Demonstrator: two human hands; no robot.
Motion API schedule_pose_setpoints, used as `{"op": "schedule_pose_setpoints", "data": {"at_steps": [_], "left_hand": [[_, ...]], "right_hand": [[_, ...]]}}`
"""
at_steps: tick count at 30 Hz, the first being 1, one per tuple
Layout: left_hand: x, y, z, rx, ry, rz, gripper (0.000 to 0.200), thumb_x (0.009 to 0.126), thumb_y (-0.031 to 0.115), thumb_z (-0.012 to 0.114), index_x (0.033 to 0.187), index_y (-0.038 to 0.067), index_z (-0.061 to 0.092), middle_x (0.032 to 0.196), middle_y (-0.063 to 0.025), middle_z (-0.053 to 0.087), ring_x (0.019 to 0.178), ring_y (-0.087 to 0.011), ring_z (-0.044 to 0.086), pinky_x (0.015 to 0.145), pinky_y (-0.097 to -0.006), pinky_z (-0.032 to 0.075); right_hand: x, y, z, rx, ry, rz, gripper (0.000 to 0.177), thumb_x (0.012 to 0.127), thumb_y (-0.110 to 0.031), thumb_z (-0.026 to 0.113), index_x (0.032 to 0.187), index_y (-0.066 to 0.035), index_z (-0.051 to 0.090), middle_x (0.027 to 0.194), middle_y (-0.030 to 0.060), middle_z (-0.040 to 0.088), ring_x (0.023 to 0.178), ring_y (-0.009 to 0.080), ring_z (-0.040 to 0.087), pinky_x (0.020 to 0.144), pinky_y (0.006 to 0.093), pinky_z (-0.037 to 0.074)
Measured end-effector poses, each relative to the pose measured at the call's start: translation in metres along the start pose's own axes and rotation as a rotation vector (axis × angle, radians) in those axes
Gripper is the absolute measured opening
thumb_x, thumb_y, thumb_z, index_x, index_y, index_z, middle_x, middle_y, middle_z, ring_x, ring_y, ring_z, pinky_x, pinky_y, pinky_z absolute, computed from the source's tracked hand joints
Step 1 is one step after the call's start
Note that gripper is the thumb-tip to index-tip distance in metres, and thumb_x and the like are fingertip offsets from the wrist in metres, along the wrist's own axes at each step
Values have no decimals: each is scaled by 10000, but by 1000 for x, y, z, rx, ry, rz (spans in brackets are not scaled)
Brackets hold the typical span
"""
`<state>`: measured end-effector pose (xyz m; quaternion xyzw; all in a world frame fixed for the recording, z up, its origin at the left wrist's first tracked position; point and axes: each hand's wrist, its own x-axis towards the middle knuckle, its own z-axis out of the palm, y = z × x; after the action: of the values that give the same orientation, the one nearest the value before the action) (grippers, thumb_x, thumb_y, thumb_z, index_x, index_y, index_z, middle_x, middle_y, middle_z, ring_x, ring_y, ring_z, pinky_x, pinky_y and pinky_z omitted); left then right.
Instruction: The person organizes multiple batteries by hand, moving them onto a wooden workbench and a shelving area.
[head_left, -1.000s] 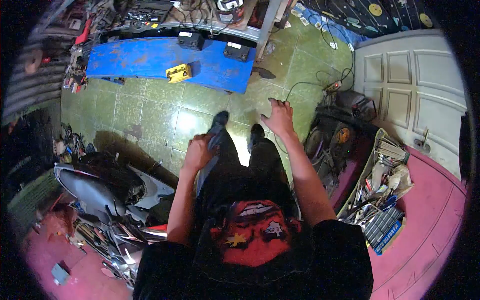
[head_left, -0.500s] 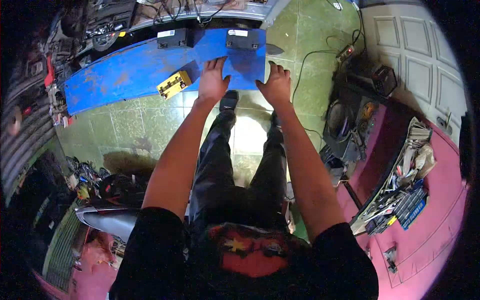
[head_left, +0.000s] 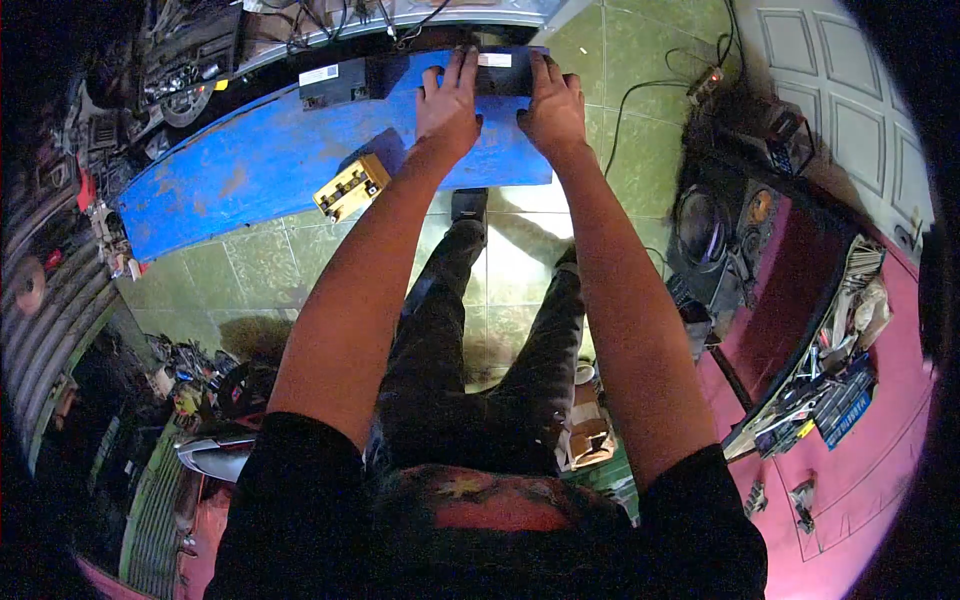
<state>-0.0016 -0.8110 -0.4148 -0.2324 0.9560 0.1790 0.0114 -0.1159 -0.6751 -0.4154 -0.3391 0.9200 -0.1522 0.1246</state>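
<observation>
A black battery (head_left: 503,82) with a white label sits at the far right end of a blue board (head_left: 260,160). My left hand (head_left: 449,105) is against its left side, fingers stretched forward along it. On the opposite side, my right hand (head_left: 556,105) presses its fingers to the right end, so the battery lies between both hands. Its lower front is partly shaded. A second black battery (head_left: 337,90), also labelled, stands further left on the board. Near the front edge, left of my left forearm, is a yellow battery (head_left: 352,190) with dark fittings on its face.
Cables (head_left: 640,90) and a power strip (head_left: 706,84) lie on the green tiled floor at right. A speaker (head_left: 705,228) stands near the white door (head_left: 835,100). Tools and a blue case (head_left: 848,415) lie at lower right. Metal parts crowd the upper left.
Both hands have moved forward from the board's front part to the right black battery and now flank it. The view has shifted slightly; the yellow battery stays on the board.
</observation>
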Motion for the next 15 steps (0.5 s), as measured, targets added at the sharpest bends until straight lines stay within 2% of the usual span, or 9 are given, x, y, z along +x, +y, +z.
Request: {"op": "schedule_pose_setpoints", "data": {"at_steps": [3,6,8,9,11,12,13,14,15], "left_hand": [[10,2,0,15,11,-26,1005,728,152,863,1608,138,377,1575,-96,458,1305,-398,487,1020,-538,491],[23,1,1,39,-2,-35,909,727,156,863,1541,150,459,1496,-99,523,1296,-400,500,1007,-543,486],[35,-2,6,57,-9,-23,852,725,160,863,1496,152,502,1452,-101,560,1296,-403,504,1000,-549,481],[39,-5,11,68,9,-1,801,722,164,863,1449,153,529,1402,-95,595,1295,-398,510,998,-553,472],[40,-9,20,76,26,25,750,719,169,864,1403,154,556,1351,-89,629,1294,-394,515,996,-557,463],[39,-8,21,72,52,29,714,715,171,862,1370,158,577,1317,-82,646,1282,-384,523,990,-551,455],[40,-6,19,68,81,32,679,711,174,860,1338,162,599,1283,-74,664,1269,-374,530,984,-544,447],[40,-5,16,65,84,36,679,711,174,860,1338,162,599,1283,-74,664,1269,-374,530,984,-544,447],[37,-2,9,107,44,72,664,693,170,864,1308,162,615,1269,-68,664,1254,-360,536,984,-535,437]], "right_hand": [[6,-2,4,-21,25,33,941,680,-111,850,1533,-151,452,1459,120,571,1211,447,563,1021,532,520],[10,-4,4,-42,66,32,849,699,-122,844,1472,-148,496,1412,132,591,1197,437,572,1009,543,520],[18,-3,1,-64,-20,53,674,775,-104,743,1414,-107,529,1400,149,592,1233,438,558,1028,544,496],[17,-2,2,-64,-19,60,674,775,-104,743,1414,-107,529,1400,149,592,1233,438,558,1028,544,496],[15,0,2,-6,-12,41,546,790,-103,729,1311,-76,571,1343,142,613,1219,420,563,1014,535,499],[12,3,8,-9,-10,44,546,790,-103,729,1311,-76,571,1343,142,613,1219,420,563,1014,535,499],[8,7,16,-73,68,3,572,751,-131,781,1282,-81,575,1271,142,641,1162,419,582,971,537,509],[6,13,23,-137,146,-38,601,713,-158,833,1252,-86,579,1199,142,669,1105,418,602,928,540,520],[5,10,15,-140,148,-37,601,713,-158,833,1252,-86,579,1199,142,669,1105,418,602,928,540,520]]}}
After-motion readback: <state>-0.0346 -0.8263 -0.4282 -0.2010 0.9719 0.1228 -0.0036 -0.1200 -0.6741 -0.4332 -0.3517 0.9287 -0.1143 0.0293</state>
